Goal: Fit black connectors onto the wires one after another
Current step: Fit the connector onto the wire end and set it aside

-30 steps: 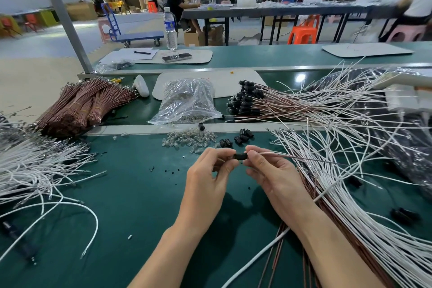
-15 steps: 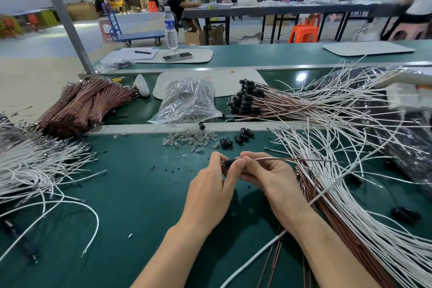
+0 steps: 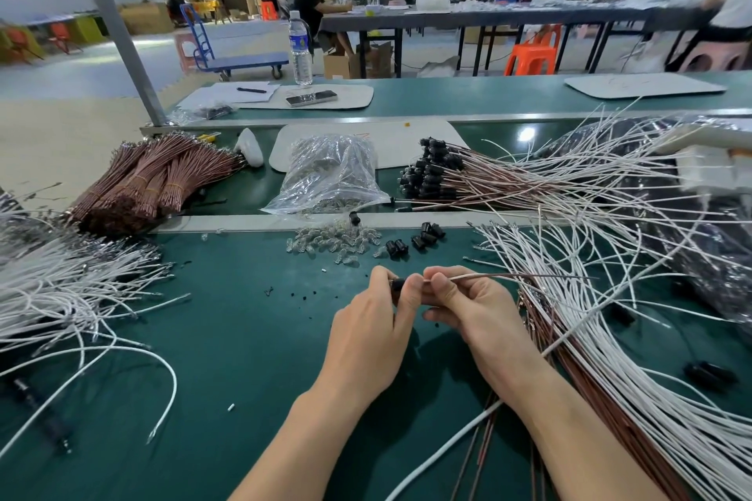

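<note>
Head view; all places are given from the clear plastic bag (image 3: 333,175). Your left hand (image 3: 374,334) and right hand (image 3: 468,305) meet over the green bench (image 3: 244,338), nearer to you than the bag. The grip of your left hand is clamped on a black connector (image 3: 396,284), pinched between thumb and fingers. The grip of your right hand is clamped on a thin wire (image 3: 508,277) that runs off to the right, its near end at the connector. Whether that end is seated inside cannot be told. Between the bag and your hands lie a small heap of clear parts (image 3: 333,242) and, to its right, loose black connectors (image 3: 427,237). Right of the bag are fitted wires (image 3: 431,175), black-capped at their ends. Left of the bag are banded brown wire bundles (image 3: 154,183). Right of the bag and nearer to you is a spread of white wires (image 3: 610,338).
</note>
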A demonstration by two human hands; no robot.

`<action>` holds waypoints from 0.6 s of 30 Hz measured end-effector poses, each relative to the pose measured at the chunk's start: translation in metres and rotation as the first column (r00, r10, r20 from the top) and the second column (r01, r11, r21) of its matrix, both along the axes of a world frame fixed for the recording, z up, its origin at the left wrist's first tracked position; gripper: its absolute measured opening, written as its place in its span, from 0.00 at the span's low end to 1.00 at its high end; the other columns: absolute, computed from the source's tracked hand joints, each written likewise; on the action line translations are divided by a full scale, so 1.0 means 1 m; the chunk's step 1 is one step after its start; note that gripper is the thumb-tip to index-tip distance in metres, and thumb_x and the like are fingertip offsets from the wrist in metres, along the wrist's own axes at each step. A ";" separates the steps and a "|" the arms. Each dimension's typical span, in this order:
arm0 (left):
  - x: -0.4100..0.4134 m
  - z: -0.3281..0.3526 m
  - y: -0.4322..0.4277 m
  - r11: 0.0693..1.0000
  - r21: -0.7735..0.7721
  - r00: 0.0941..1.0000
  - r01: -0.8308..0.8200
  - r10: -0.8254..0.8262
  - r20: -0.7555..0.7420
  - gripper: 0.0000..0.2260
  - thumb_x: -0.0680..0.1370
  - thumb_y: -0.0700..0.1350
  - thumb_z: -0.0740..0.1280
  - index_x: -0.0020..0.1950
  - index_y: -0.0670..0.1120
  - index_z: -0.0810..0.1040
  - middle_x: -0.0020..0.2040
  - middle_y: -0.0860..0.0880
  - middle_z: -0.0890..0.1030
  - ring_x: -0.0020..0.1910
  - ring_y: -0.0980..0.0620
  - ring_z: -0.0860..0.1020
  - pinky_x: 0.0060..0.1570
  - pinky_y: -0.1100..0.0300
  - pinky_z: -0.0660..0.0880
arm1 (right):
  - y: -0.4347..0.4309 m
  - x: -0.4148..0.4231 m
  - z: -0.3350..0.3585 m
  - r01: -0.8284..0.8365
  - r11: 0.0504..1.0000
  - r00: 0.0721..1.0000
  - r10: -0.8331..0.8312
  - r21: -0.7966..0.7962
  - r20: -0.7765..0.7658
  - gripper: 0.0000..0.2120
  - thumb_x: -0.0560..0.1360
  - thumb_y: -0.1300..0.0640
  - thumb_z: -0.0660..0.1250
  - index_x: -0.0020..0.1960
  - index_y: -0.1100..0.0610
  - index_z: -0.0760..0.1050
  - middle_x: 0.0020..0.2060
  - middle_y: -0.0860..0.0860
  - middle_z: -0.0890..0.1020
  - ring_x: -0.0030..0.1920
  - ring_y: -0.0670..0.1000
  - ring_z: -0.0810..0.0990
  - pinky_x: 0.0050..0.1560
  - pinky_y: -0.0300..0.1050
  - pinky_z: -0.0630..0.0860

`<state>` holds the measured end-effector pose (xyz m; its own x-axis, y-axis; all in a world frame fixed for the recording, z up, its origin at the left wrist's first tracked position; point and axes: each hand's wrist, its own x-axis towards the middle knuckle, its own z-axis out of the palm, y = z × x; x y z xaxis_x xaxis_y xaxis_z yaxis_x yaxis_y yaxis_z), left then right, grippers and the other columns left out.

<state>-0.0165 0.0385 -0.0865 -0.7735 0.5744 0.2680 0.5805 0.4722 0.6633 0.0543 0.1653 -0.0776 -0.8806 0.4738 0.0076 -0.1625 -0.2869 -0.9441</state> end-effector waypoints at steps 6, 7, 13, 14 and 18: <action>0.000 0.001 0.001 1.000 -0.020 1.000 0.001 -0.002 -0.026 0.23 0.77 0.67 0.40 0.47 0.53 0.65 0.37 0.52 0.80 0.37 0.54 0.78 0.45 0.49 0.75 | -0.001 0.000 0.000 -0.046 0.998 0.999 0.045 -0.038 -0.024 0.14 0.73 0.52 0.67 0.52 0.61 0.78 0.47 0.55 0.88 0.48 0.52 0.87 0.40 0.36 0.81; 0.000 0.001 0.001 1.000 -0.018 1.000 0.004 -0.005 -0.026 0.23 0.78 0.67 0.40 0.47 0.53 0.65 0.37 0.53 0.80 0.37 0.54 0.78 0.44 0.49 0.75 | -0.001 0.000 0.000 -0.052 0.998 0.998 0.050 -0.044 -0.028 0.14 0.73 0.52 0.67 0.52 0.61 0.78 0.47 0.55 0.88 0.48 0.52 0.87 0.40 0.36 0.81; -0.002 0.000 -0.001 0.998 0.010 0.997 -0.063 0.063 -0.047 0.22 0.78 0.69 0.45 0.47 0.54 0.66 0.30 0.53 0.76 0.30 0.57 0.75 0.34 0.56 0.68 | -0.001 0.000 -0.001 -0.038 0.999 0.998 0.037 -0.015 -0.045 0.13 0.74 0.53 0.68 0.52 0.61 0.79 0.48 0.56 0.88 0.50 0.53 0.87 0.41 0.36 0.81; -0.002 0.000 -0.001 0.997 -0.001 0.995 -0.081 0.081 -0.057 0.23 0.78 0.69 0.45 0.46 0.53 0.66 0.30 0.53 0.76 0.30 0.56 0.75 0.33 0.57 0.68 | 0.000 0.000 -0.002 -0.032 0.999 0.999 0.032 -0.007 -0.043 0.13 0.74 0.52 0.68 0.53 0.61 0.78 0.49 0.55 0.88 0.51 0.53 0.87 0.41 0.36 0.81; 0.000 0.001 0.001 0.989 -0.100 0.987 -0.106 0.093 -0.132 0.24 0.77 0.68 0.37 0.44 0.52 0.62 0.30 0.52 0.75 0.30 0.51 0.76 0.34 0.53 0.70 | 0.000 -0.001 -0.005 -0.032 0.999 0.999 0.033 0.035 -0.029 0.14 0.74 0.52 0.67 0.53 0.61 0.78 0.49 0.54 0.88 0.51 0.52 0.87 0.43 0.36 0.81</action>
